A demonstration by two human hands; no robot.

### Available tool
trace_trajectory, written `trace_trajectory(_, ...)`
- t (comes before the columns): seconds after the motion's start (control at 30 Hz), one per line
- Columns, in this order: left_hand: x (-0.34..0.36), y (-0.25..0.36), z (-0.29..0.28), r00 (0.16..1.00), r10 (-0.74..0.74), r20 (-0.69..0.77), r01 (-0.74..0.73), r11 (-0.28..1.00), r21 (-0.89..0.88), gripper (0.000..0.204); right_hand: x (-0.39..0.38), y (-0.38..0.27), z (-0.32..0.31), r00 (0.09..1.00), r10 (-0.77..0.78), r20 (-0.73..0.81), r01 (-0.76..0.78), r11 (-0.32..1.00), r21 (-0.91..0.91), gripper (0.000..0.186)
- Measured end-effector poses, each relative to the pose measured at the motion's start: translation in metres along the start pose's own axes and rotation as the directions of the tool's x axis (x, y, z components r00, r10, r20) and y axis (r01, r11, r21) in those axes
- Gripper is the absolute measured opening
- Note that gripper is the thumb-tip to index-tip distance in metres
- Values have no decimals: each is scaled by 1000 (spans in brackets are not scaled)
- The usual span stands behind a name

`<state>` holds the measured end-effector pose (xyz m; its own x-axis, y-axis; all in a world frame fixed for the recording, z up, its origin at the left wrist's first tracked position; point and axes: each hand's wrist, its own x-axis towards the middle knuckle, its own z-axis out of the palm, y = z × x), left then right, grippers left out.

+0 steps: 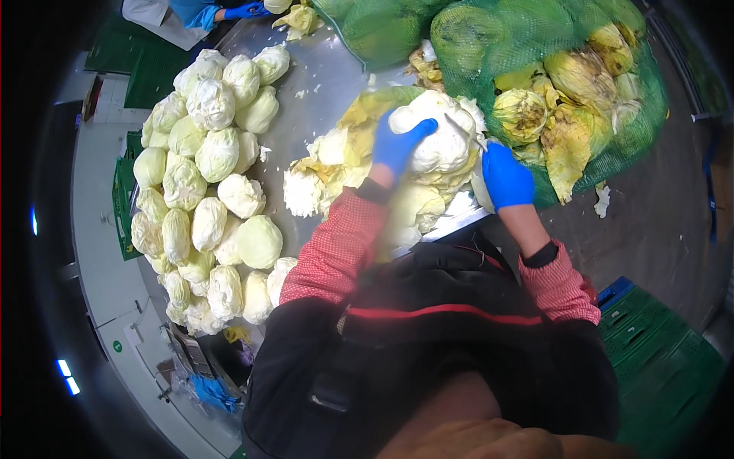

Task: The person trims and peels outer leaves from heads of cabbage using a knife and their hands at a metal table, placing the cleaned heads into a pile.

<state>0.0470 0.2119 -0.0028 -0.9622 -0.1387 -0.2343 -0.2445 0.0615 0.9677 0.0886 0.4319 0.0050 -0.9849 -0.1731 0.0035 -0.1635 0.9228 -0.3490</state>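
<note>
A pale, peeled cabbage (442,151) rests among loose leaves near the front edge of the metal table (294,126). My left hand (397,145), in a blue glove, grips its left side with the thumb laid across the top. On the other side my right hand (508,177), also gloved in blue, is closed around a knife (462,127). Its handle is hidden in the fist, and the thin blade reaches over the cabbage's upper right. Trimmed yellowish leaves (332,174) lie left of and below the cabbage.
A big pile of peeled cabbages (218,157) covers the table's left side. Green net sacks (466,38) stand at the back; the right one holds browned cabbages and leaves (573,115). Green crates (657,344) are at lower right. Another person's blue-gloved hand (246,11) shows at the far edge.
</note>
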Motion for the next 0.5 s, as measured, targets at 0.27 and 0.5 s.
trace_trajectory(0.27,-6,-1,4,997,77,-22,-77,997,16,54,37,-6,-21,997,68,-43,-53,959,278,21)
trace_trajectory(0.5,-16,-24,8,968,203,-149,-184,974,128,79,53,-30,-12,984,-6,-178,33,988,149,37)
